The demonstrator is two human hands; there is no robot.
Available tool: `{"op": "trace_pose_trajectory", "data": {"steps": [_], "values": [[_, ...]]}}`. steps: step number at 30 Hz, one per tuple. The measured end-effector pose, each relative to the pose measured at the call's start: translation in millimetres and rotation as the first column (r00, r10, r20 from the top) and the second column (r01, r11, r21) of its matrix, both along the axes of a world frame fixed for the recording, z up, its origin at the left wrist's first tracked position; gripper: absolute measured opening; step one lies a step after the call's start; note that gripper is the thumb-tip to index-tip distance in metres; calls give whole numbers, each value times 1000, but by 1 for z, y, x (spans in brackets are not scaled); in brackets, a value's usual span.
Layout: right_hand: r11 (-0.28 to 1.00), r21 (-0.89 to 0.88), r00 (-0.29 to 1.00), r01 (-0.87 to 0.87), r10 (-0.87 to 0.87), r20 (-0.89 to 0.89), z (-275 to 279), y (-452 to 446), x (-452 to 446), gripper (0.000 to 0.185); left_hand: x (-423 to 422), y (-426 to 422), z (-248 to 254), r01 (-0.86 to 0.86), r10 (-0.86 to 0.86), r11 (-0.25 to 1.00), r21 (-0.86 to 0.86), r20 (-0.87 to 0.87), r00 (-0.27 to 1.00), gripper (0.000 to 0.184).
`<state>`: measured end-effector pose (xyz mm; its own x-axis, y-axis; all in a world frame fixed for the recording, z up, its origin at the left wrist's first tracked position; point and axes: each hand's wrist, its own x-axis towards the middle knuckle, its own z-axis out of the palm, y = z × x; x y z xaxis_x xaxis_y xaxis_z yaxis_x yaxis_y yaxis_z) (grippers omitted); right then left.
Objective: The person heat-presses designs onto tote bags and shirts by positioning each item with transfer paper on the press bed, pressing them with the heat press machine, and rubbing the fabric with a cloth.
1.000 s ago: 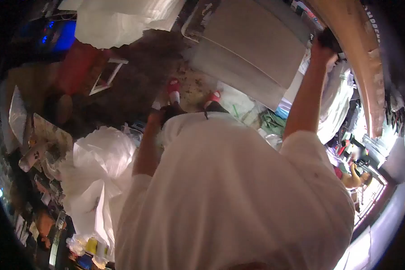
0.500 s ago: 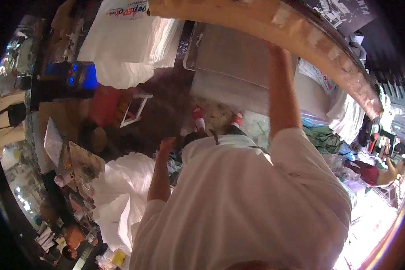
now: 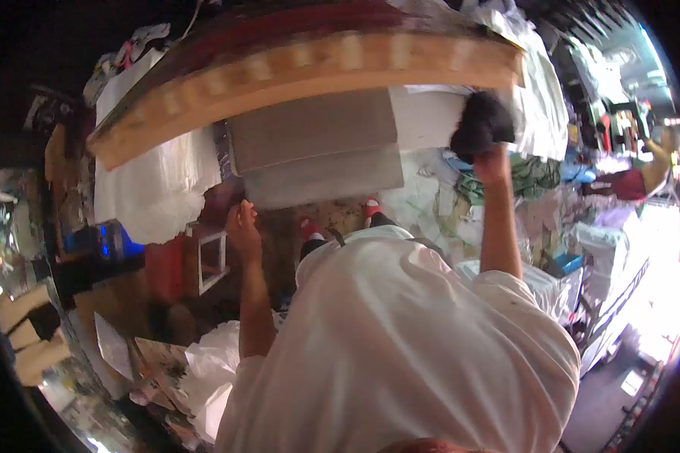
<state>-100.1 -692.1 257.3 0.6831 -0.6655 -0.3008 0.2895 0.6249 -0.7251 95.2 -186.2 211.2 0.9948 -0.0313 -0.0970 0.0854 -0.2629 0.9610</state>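
My right hand is closed around a dark, fuzzy bundle, which looks like a black cloth, though its exact kind is unclear. The bundle is just below the right end of a long wooden frame with pale patches along its edge. On the other side, my left hand is raised with nothing in it, its fingers loosely apart. Near that hand, a stack of white sheets or fabric hangs below the frame's left part. A grey-brown board lies under the frame's middle.
Green cloth and white fabric lie to the right. A red stool-like object and a white frame stand at the left. White plastic is piled at lower left. Another person is at the far right.
My view has swung to the right. My right hand, hidden behind the wooden frame before, now shows with the dark bundle. My left hand has risen with its fingers apart.
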Motion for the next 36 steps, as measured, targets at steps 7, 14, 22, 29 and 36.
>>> {"op": "trace_pose_trajectory", "data": {"steps": [7,14,22,29,36], "values": [[767,155,763,-622,549,342,39,115,45,73,-25,-117,105,419,-398,902,-104,173,901,12],[652,-93,640,-752,757,132,52,135,61,64,-41,-188,207,663,-707,655,364,606,365,48],[474,135,454,-870,877,-158,92,134,71,44,-38,-201,174,739,-821,565,367,341,458,69],[395,-360,528,-845,722,-447,102,105,51,52,-58,-207,106,677,-687,726,117,80,722,56],[463,-600,757,-653,435,-487,40,41,45,73,-69,-238,109,788,-805,593,-166,-94,586,63]]}}
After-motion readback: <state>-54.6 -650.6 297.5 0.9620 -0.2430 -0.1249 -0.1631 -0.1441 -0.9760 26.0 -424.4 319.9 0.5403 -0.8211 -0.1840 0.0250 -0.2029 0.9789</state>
